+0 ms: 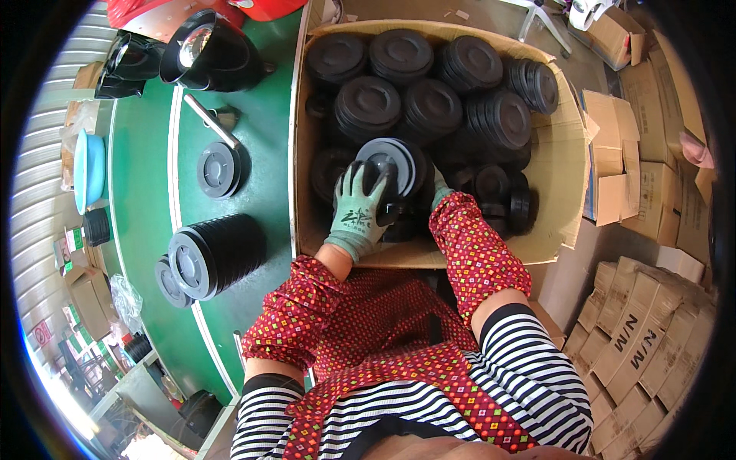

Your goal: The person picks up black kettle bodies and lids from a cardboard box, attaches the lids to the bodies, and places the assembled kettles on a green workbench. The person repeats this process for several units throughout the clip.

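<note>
My left hand (356,218), in a pale green work glove with dark fingertips, is closed on the left side of a stack of black round plastic discs (387,159). The stack is tilted, so its greyish top face shows, and it is inside a large open cardboard box (569,176). At the stack's right side is my right hand (440,188), also gloved; its fingers are hidden behind the discs. Several more stacks of the same discs (366,107) fill the box beyond my hands. Darker stacks (494,188) lie lower down on the right.
Left of the box runs a green table (276,176) with a long disc stack (222,257) lying on its side, a short stack (218,169), a pale bar (211,120) and a shiny black housing (211,57). Flattened cartons (644,330) and open boxes (613,153) crowd the right.
</note>
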### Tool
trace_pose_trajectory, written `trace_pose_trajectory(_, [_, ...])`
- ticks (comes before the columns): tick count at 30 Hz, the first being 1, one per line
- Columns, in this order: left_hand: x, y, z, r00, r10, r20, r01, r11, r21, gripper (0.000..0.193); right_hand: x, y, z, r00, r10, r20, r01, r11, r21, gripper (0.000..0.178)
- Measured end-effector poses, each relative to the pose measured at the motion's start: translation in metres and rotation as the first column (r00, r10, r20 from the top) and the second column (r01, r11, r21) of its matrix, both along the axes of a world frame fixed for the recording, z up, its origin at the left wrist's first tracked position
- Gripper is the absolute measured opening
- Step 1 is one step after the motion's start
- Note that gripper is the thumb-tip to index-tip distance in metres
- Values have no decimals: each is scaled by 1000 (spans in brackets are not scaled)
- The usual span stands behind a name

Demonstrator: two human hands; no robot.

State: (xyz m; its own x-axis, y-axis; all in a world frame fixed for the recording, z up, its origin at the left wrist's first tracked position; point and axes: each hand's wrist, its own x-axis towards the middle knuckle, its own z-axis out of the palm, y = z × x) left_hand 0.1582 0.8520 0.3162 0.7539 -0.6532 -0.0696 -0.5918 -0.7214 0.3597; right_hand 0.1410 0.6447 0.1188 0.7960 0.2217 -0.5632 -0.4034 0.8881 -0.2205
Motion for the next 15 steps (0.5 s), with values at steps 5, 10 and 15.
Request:
trace_pose_trajectory(5, [3, -18, 8, 998, 0, -68, -1, 1000, -15, 85, 10, 1, 33, 994, 38, -98, -23, 989, 146, 54])
trace_pose_trajectory(10, [12, -22, 11, 997, 51, -60, -52, 999, -15, 94, 7, 7, 21, 999, 32, -41, -27, 993, 112, 55])
trace_pose_trajectory(15, [10, -16, 14, 994, 106, -22, -105, 994, 30, 106, 6, 15, 14, 1000, 4, -1, -4, 998, 61, 55])
